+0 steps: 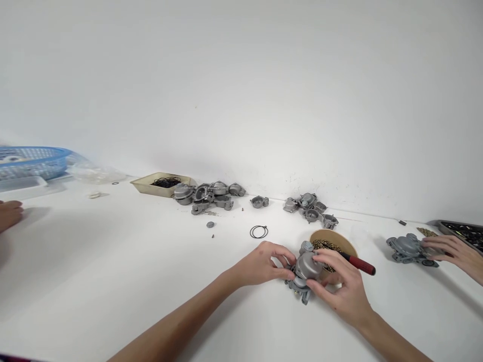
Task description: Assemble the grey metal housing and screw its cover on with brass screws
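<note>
A grey metal carburetor (308,267) stands on the white table with its rounded float bowl facing up. My left hand (260,264) holds its left side between thumb and fingers. From the other side, my right hand (343,289) grips the bowl with thumb and fingertips, hiding part of the body. Just behind is a tan round container (350,245) of small brass-coloured screws. A screwdriver with a red and black handle (360,264) leans across its rim. Two thin black rubber rings (258,237) lie farther back on the table.
Grey float bowls (219,189) are piled beside a cream tray (141,187) of black rings, with another pile (307,201) by the wall. At right, another person's hand (456,251) touches a second carburetor (407,246). A hand (9,213) and blue basket (56,163) are left.
</note>
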The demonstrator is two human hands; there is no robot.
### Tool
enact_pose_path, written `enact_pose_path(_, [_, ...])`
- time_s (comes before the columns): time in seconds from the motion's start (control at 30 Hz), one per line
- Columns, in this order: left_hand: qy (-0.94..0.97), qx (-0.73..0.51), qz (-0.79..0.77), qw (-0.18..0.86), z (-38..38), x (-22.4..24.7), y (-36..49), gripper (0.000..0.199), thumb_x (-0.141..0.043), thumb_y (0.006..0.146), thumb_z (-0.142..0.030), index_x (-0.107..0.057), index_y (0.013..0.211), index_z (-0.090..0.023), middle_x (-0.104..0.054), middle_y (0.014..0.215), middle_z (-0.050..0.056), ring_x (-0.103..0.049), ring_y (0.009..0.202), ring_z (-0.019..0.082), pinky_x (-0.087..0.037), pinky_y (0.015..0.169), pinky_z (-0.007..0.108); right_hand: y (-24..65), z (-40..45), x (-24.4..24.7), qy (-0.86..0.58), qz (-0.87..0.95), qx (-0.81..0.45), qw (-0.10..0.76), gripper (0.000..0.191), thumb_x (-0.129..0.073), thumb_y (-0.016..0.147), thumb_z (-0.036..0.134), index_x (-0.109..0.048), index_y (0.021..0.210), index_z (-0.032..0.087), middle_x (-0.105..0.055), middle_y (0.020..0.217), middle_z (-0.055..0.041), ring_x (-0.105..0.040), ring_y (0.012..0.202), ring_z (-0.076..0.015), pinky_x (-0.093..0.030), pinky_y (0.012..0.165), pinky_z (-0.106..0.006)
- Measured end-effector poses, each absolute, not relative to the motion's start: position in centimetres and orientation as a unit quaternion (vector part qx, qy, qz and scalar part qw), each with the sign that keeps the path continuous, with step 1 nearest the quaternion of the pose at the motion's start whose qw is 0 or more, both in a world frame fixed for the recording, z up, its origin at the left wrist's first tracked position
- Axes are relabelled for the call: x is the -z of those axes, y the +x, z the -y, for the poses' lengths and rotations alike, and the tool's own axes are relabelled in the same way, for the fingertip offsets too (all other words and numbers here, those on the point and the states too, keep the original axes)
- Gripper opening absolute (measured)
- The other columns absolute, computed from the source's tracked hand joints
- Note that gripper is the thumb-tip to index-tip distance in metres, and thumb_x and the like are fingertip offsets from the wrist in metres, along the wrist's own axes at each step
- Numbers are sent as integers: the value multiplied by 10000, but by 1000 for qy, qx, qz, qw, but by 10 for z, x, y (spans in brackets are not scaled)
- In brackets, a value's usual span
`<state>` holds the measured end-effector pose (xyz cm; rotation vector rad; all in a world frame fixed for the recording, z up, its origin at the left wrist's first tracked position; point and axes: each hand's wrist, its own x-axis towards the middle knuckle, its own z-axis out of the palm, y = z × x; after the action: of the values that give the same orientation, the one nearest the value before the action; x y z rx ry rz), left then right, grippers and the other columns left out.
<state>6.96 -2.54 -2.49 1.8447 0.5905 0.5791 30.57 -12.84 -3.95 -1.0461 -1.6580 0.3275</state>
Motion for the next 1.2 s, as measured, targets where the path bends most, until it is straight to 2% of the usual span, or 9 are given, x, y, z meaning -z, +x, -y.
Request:
enact_pose_path(0.27, [792,-175,-248,530,19,21,62,639,-979,641,-458,-766,1210,-261,-717,1242,64,-662,1063,247,-588,726,260,302,122,47,-403,759,-57,509,310,-783,916,283,-749,1223,254,-720,1248,-141,-763,954,-237,-650,528,-221])
enact_pose_path(0.4, [812,-168,-270,490,18,24,65,611,-985,616,-524,-766,1108,-236,-739,1101,46,-674,958,225,-549,699,253,303,123,43,-400,782,-36,477,305,-773,918,286,-737,1216,238,-720,1238,-155,-771,976,-248,-665,569,-240])
enact_pose_path(0.6, [832,-173,-281,446,21,24,68,518,-947,659,-571,-773,994,-217,-762,963,28,-667,912,214,-512,712,253,301,127,30,-388,808,11,444,277,-765,937,313,-724,1194,219,-747,1196,-155,-775,1052,-279,-704,788,-346])
enact_pose_path(0.7, [837,-167,-289,434,23,23,68,503,-937,665,-582,-775,967,-215,-772,963,29,-674,917,222,-495,705,257,310,128,17,-374,817,40,438,301,-719,978,338,-714,1253,214,-731,1250,-174,-764,1098,-292,-703,767,-346])
enact_pose_path(0.8, [841,-158,-302,419,23,21,66,536,-943,647,-590,-778,1007,-228,-776,1017,30,-685,955,235,-488,746,273,339,128,-4,-372,813,103,436,303,-682,1001,268,-692,1301,224,-733,1246,-168,-782,911,-227,-664,604,-273])
enact_pose_path(0.9, [846,-153,-308,407,21,20,62,598,-932,637,-645,-771,1054,-248,-774,1081,32,-683,1020,252,-487,794,288,382,124,-26,-380,817,130,412,218,-650,1026,230,-703,1237,242,-766,927,-53,-637,531,-108,-562,464,-217])
enact_pose_path(0.97, [855,-156,-302,391,20,20,60,614,-911,658,-679,-749,1074,-257,-770,1096,29,-680,1042,255,-487,829,298,410,122,-34,-427,826,110,350,197,-661,1030,383,-738,1144,242,-719,742,-7,-608,496,-128,-539,450,-245])
enact_pose_path(1.03, [866,-168,-289,371,19,21,58,647,-896,683,-692,-702,1125,-261,-757,1116,31,-675,1052,254,-491,849,307,431,120,-36,-494,826,67,263,264,-691,991,503,-769,1104,277,-722,716,1,-645,519,-152,-532,450,-260])
enact_pose_path(1.2, [885,-247,-232,321,24,19,58,907,-875,737,-710,-505,1439,-270,-639,1351,129,-634,1172,304,-547,886,366,446,122,-28,-574,802,-56,159,463,-747,900,528,-717,1319,334,-748,691,9,-706,576,-214,-579,503,-304])
